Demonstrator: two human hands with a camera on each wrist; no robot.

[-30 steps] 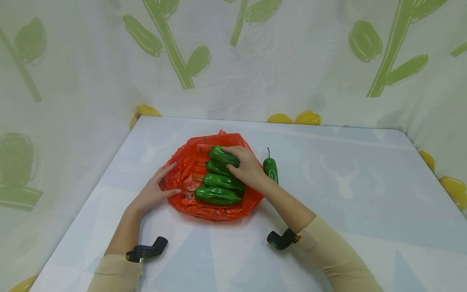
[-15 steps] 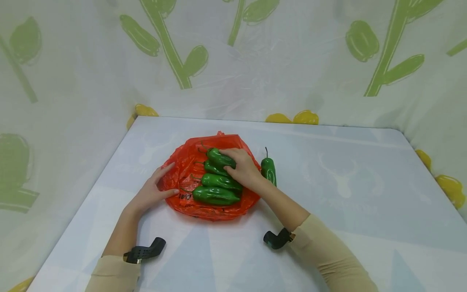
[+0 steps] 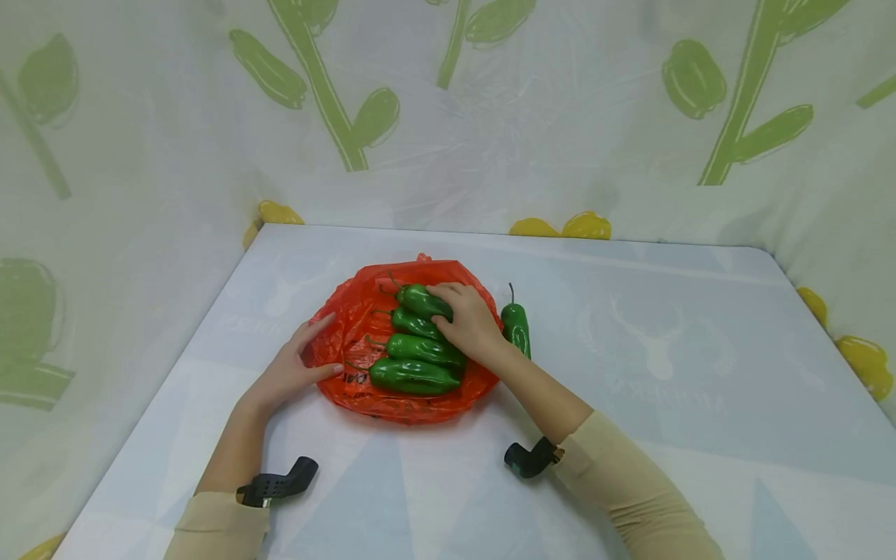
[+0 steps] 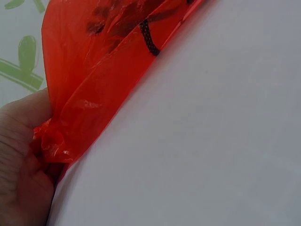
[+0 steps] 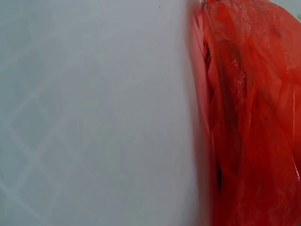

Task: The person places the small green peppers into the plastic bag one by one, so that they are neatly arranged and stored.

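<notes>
Several long green peppers lie side by side in a red plastic bag (image 3: 357, 295) that spreads wide on the table in the head view. My right hand (image 3: 472, 323) reaches over the bag's right side and grips the farthest green pepper (image 3: 418, 300) between thumb and fingers. At the bag's left edge, my left hand (image 3: 290, 372) holds the rim, thumb lying over its near part. The left wrist view shows red plastic bunched against that hand (image 4: 23, 155). Only the bag's side (image 5: 263, 117) appears in the right wrist view; the hand is out of that frame.
One more green pepper (image 3: 516, 327) lies on the table just right of the bag, partly behind the right forearm. The white table (image 3: 672, 451) extends to the right and front. A curtain with leaf prints (image 3: 532, 148) hangs behind the table's far edge.
The right hand and the pepper in its grip have come slightly nearer and lower, toward the other peppers. The left hand stays at the bag's edge. The whole view has shifted a little.
</notes>
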